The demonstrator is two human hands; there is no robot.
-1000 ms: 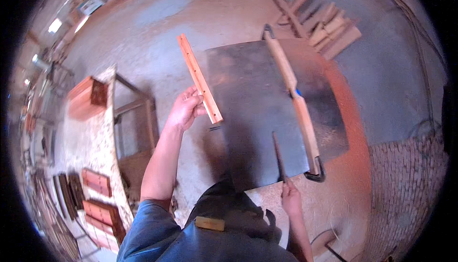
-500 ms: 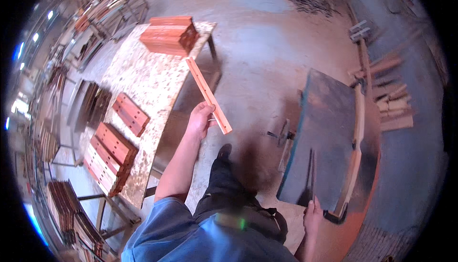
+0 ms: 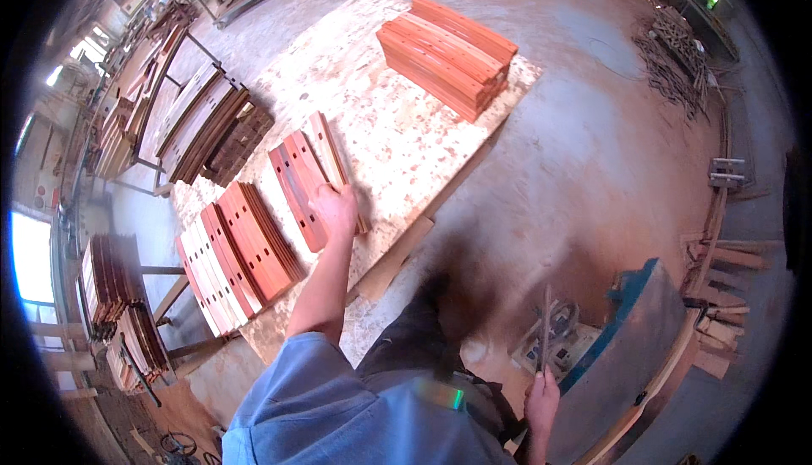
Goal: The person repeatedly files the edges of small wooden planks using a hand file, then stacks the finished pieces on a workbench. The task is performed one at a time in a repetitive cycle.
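Observation:
My left hand (image 3: pixel 336 209) reaches over the paint-flecked table, its fingers closed round the lower part of a narrow wooden slat (image 3: pixel 324 142). That slat lies along the right side of reddish-brown slotted boards (image 3: pixel 294 179) on the table. Left of them stand stacks of similar curved boards (image 3: pixel 256 236), some paler, with dark slots. My right hand (image 3: pixel 541 397) is low on the right, closed round the bottom end of a thin, long, brownish-grey stick-like piece (image 3: pixel 545 330), which points upward. Its exact kind is not clear.
A block of stacked reddish boards (image 3: pixel 448 55) sits on the table's (image 3: pixel 372 97) far end. At lower right is a dark, teal-edged machine bed (image 3: pixel 622 380) with a wooden rail (image 3: pixel 651 397). Racks of boards (image 3: pixel 203 131) stand left; wood offcuts (image 3: pixel 723 304) lie right.
My left hand has carried the slat from above the floor to the table, beside the slotted boards. My view has swung left toward the table. The right hand still grips the thin piece.

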